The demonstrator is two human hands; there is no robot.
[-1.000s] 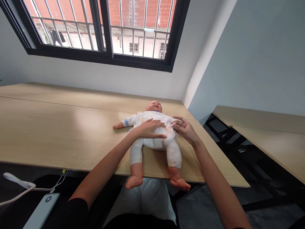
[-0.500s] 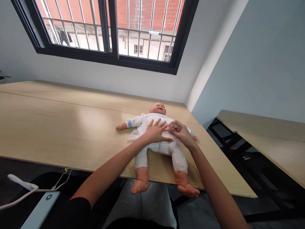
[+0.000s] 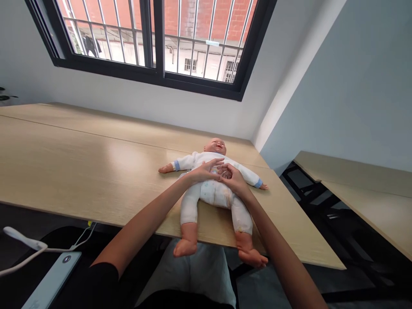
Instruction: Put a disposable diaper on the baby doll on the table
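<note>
A baby doll [image 3: 215,192] in a white romper lies on its back on the wooden table [image 3: 80,167], head toward the window, bare feet hanging past the near edge. Both my hands meet on its chest. My left hand [image 3: 203,172] rests on the romper with fingers bent toward the middle. My right hand [image 3: 232,177] presses against it from the right, fingers curled in a pinch on the romper's front. What the fingertips hold is too small to make out beyond cloth.
A second wooden table [image 3: 363,180] stands at the right across a dark gap. A phone [image 3: 51,283] and a white cable [image 3: 28,249] lie low at the left below the table edge. A barred window [image 3: 154,38] fills the wall behind.
My right hand has moved from the doll's side to the middle of its chest, meeting my left hand. The doll's far arm now shows. The view has shifted slightly.
</note>
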